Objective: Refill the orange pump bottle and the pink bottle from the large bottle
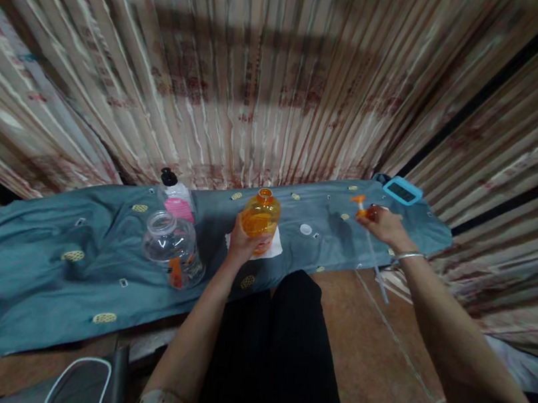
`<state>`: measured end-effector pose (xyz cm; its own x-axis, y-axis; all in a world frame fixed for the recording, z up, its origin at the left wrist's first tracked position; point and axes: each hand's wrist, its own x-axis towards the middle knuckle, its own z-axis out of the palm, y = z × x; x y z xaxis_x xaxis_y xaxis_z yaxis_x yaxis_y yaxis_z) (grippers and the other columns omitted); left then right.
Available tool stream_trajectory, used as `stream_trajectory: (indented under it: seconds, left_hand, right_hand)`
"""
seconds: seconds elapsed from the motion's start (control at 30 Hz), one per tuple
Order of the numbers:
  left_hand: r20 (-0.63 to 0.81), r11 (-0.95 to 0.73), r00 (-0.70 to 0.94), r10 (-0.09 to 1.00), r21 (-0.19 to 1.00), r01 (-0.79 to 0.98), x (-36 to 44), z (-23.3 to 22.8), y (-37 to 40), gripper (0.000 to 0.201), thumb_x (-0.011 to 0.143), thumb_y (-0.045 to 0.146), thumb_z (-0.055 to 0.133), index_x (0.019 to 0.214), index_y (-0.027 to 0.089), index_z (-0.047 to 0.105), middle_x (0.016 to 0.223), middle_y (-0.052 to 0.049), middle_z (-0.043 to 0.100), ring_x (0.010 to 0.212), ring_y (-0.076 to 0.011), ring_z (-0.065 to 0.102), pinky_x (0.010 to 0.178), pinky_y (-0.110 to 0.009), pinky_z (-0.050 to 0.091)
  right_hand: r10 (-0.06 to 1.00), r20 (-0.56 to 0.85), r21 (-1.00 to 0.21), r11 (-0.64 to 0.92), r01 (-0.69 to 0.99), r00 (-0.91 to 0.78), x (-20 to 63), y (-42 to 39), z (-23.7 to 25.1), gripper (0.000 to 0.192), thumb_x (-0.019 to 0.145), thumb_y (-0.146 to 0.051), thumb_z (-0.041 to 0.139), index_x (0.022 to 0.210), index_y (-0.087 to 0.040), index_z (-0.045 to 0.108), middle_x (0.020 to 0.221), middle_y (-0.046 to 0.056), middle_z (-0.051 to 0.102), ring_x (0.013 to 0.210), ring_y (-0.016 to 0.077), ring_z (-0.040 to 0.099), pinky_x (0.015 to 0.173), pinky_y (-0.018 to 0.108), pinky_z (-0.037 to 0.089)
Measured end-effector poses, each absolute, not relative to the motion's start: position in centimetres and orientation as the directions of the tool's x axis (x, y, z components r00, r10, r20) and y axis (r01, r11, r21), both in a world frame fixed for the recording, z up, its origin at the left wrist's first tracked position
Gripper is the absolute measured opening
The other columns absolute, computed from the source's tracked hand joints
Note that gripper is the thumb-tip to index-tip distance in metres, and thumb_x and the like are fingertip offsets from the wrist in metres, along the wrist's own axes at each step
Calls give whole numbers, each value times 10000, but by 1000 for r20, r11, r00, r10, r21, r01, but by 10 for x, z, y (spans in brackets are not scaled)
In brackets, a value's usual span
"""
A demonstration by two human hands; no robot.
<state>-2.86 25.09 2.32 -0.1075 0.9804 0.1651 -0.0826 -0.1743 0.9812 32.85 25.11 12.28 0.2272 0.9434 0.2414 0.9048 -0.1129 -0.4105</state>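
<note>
striped curtains back a blue cloth (37,261) spread on the floor. an upright orange bottle (261,214) is gripped low by the left hand (242,243), fingers wrapped round it. its pump (361,208), tube hanging down, is pinched in the right hand (385,225), well right of the open neck.

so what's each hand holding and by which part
The left hand grips the orange bottle around its lower body; the right hand holds the pump dispenser near its orange head.
</note>
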Motion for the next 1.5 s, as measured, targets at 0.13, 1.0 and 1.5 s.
stream_trajectory:
  seconds: [0.13,1.0,1.5]
  left_hand:
    - [172,-178,-118,978,983,-45,-30,16,253,722,531,321,890,1150,219,534,1120,-52,706,1034,-242,700,965,-418,544]
    - [229,-237,-91,969,967,-93,-29,19,246,1088,555,310,927,1434,241,290,1417,-142,545,1339,-303,551,1159,-473,422]
    - [290,-267,-27,957,909,320,-64,8,120,820,730,278,810,1439,239,398,1500,-141,479,1428,-305,454,1209,-521,364]
  right_hand:
    - [955,-39,-272,-292,917,292,313,259,67,374,937,-391,650,1254,-200,603,1255,80,638,1048,220,661,869,432,568]
    - [965,232,-309,-46,950,123,249,212,37,425,946,-394,635,1317,-200,566,1277,90,631,1070,232,659,898,463,562]
    - [954,281,-670,116,733,107,182,146,45,433,943,-434,629,1306,-205,575,1243,84,652,1046,225,664,927,479,543]
